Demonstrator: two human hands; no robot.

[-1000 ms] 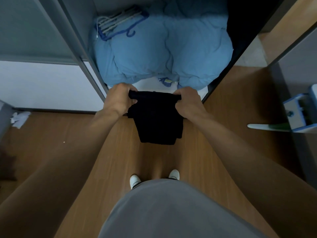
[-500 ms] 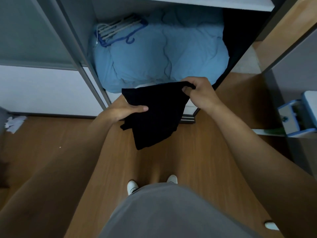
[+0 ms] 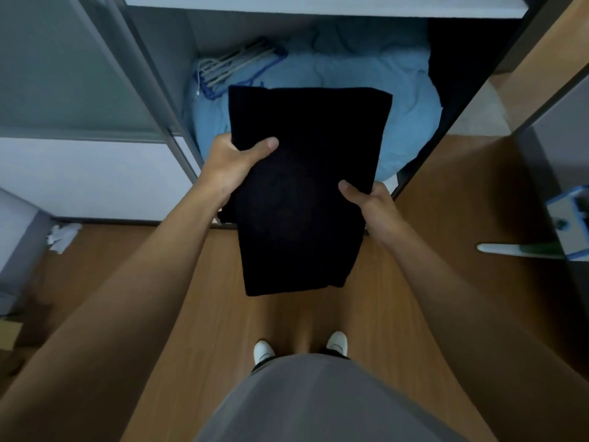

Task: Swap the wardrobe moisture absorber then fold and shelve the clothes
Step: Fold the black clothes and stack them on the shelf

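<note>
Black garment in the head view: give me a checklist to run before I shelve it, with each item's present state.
1. Left hand grips the black garment at its left edge, thumb on top: ok.
2. Right hand grips its right edge: ok.
3. Fold flat and even: not ok, the near edge is stepped at its right corner.
4. Room on the white shelf above: cannot tell, only its front edge shows.
5. Flat spot in the lower compartment: not ok, the blue duvet fills it, with hangers on top.
</note>
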